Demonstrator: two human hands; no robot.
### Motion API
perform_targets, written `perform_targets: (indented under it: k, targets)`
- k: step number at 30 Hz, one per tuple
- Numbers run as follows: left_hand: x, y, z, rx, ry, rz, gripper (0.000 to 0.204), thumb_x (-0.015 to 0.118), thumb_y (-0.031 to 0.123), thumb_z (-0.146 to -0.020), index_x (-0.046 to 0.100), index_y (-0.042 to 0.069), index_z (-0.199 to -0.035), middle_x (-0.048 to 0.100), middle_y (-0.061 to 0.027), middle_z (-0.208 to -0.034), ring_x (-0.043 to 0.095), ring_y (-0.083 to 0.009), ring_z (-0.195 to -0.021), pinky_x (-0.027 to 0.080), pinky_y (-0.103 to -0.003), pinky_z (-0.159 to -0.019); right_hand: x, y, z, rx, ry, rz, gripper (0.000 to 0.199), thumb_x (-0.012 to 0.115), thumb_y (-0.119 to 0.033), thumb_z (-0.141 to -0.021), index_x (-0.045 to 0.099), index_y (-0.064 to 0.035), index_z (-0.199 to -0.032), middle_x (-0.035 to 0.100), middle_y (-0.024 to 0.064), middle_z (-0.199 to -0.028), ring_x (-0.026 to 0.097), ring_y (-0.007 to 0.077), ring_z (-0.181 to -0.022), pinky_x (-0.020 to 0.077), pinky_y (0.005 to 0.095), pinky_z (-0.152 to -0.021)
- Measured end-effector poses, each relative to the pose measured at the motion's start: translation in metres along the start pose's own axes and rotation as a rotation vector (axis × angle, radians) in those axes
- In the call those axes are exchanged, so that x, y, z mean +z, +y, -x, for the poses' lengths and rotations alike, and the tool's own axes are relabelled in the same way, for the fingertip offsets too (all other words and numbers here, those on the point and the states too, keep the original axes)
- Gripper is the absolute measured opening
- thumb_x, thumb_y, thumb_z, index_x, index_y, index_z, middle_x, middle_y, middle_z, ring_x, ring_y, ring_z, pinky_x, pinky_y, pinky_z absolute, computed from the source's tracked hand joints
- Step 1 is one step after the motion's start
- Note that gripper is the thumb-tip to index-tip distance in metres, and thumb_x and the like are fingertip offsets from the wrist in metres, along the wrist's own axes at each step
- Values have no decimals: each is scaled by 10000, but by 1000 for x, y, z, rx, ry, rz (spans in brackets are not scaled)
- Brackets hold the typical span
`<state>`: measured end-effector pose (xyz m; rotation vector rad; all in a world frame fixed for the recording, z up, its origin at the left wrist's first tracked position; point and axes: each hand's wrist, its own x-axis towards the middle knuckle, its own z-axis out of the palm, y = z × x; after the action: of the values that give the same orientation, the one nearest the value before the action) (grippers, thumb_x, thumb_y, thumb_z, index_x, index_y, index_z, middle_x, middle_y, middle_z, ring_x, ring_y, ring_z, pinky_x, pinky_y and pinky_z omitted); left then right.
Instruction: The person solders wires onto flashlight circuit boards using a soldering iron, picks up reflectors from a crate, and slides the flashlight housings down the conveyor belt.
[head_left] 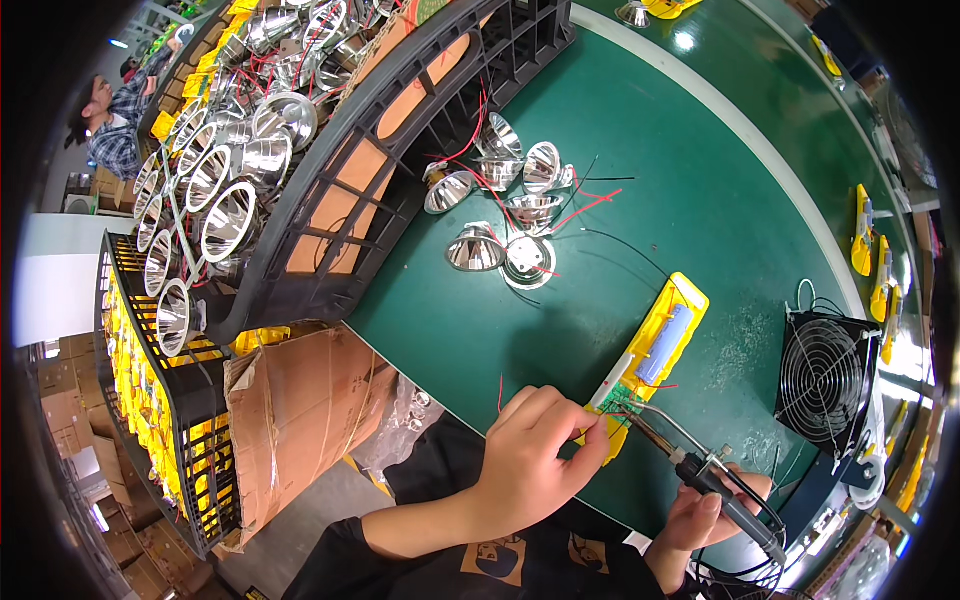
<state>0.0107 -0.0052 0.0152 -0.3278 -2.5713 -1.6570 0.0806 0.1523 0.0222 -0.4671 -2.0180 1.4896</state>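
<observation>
A yellow plastic housing (688,292) lies at a slant on the green table, with a blue cylindrical battery (665,345) in it. Beside the battery sits a small green circuit board (618,398). My left hand (540,445) is closed in a pinch at the housing's near end, on a thin red wire whose other end sticks up behind the fingers. In my right hand (705,508) is a soldering iron (735,512) with a thin metal feed tube alongside. Its tip points at the board; the exact contact is too small to tell.
Several silver reflector cups (530,215) with red and black wires lie farther off on the table (690,180). A black crate (345,215) heaped with more reflectors stands at left, above a cardboard box (300,420). A black fan (825,375) stands at right. Another person (112,125) is far left.
</observation>
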Motion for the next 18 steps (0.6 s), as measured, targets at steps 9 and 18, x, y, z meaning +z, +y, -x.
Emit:
perform_targets:
  k: [9, 18]
  targets:
    - [0, -1, 1, -4, -5, -13, 152, 649, -33, -638, 522, 51, -638, 487, -30, -556, 444, -166, -488, 342, -274, -465, 6, -8, -2, 41, -17, 72, 463, 607, -426, -761, 369, -29, -789, 453, 22, -478, 432, 69, -408, 377, 175, -431]
    - [-1, -1, 1, -17, -25, -8, 147, 648, -29, -640, 525, 53, -638, 484, -28, -550, 446, -165, -481, 336, -275, -458, 5, -10, -3, 49, -36, 86, 457, 594, -424, -768, 363, -32, -800, 454, 24, -479, 440, 71, -420, 378, 178, -440]
